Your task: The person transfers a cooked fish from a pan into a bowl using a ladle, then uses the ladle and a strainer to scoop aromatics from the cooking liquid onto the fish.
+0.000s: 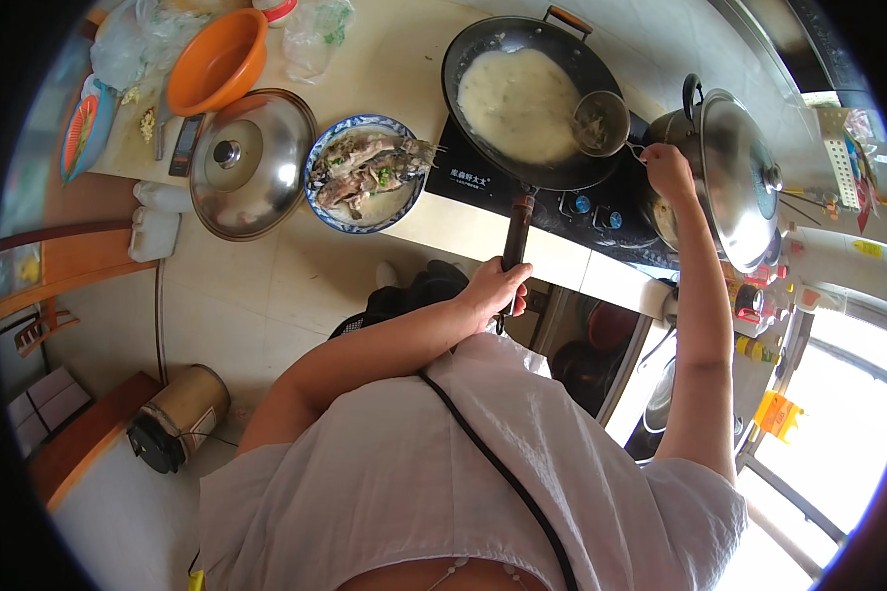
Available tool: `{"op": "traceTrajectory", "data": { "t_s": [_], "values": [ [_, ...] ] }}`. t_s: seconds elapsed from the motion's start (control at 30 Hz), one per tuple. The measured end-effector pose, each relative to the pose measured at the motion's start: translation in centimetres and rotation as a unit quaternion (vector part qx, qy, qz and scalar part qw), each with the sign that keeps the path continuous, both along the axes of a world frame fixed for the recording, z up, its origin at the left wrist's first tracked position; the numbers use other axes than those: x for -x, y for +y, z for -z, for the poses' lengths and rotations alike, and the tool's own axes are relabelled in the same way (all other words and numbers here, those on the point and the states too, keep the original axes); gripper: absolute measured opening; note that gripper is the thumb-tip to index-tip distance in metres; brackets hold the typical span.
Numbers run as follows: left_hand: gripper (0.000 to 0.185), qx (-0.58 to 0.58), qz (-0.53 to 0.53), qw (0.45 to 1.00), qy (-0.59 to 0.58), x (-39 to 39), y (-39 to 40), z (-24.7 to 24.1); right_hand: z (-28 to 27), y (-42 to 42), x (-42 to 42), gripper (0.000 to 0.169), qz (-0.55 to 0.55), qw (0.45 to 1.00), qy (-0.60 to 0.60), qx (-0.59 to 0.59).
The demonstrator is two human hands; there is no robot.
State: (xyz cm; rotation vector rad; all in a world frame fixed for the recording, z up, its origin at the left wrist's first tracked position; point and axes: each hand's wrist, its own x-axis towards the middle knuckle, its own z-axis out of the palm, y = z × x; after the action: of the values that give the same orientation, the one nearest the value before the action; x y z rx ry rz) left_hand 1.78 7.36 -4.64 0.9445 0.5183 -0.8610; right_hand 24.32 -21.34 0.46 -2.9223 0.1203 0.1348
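Observation:
My left hand (494, 294) is wrapped around the dark wooden handle (518, 230) of a black wok (610, 171). The wok sits on a black glass gas stove (462, 159) and holds a whitish, milky soup (514, 100). In my right hand (667, 173) is the thin handle of a round metal ladle or strainer (617, 111). Its bowl is over the right side of the wok, with some bits of food in it. To the left of the stove, cooked fish (366, 173) with green bits lies in pale broth in a blue-and-white dish (318, 210).
A lidded steel pot (739, 185) stands right of the wok, close to my right forearm. Left of the dish are a domed metal lid (266, 166), a phone (187, 144) and an orange basin (229, 55). Several bottles (758, 303) stand at the far right.

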Motion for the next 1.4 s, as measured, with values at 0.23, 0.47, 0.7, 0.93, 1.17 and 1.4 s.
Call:
{"op": "traceTrajectory", "data": {
  "t_s": [0.23,0.47,0.7,0.93,1.17,1.4],
  "values": [
    [0.024,-0.001,0.004,1.000,-0.004,0.0,0.1,-0.2,4.3,3.4,0.1,0.020,-0.010,0.978,0.114,-0.177],
    [0.024,-0.001,0.009,1.000,-0.003,0.1,0.3,0.4,4.4,10.6,-0.9,0.022,0.089,0.893,0.254,-0.362],
    [0.025,0.007,0.011,1.000,-0.014,0.2,0.1,0.6,6.0,11.9,-2.3,0.026,0.061,0.849,0.235,-0.470],
    [0.024,0.004,0.017,1.000,-0.001,-0.1,0.1,0.2,5.7,11.3,-2.4,0.026,0.072,0.819,0.230,-0.520],
    [0.025,0.006,0.016,1.000,-0.003,-0.2,0.2,-0.1,3.4,8.8,-2.0,0.024,0.086,0.816,0.213,-0.530],
    [0.027,-0.001,0.011,1.000,-0.001,-0.2,0.2,-0.1,0.6,4.1,-1.2,0.022,0.138,0.891,0.140,-0.409]
  ]
}}
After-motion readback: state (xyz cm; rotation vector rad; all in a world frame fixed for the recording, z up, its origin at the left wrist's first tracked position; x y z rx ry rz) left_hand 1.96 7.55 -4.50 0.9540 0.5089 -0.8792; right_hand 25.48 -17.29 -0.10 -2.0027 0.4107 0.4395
